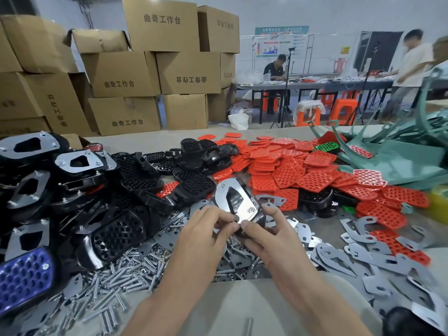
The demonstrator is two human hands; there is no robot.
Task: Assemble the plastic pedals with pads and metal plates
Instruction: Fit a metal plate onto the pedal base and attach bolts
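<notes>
A black plastic pedal (257, 215) with a shiny metal plate (232, 198) laid on its upper face is held above the table's middle. My right hand (271, 231) grips its near end from the right. My left hand (206, 231) pinches a small part at the plate's near corner; the part itself is too small to make out. Loose black pedals (194, 187) lie behind. Red perforated pads (288, 174) spread to the right. Grey metal plates (378, 260) lie at the right front, and several bolts (126, 280) are scattered under my arms.
Pedals with plates on them (75, 166) are piled at the left, with a blue-padded one (24, 277) at the front left. Green frames (397, 154) lie at the far right. Cardboard boxes (135, 69) stand behind the table. Two people work at a far table (315, 84).
</notes>
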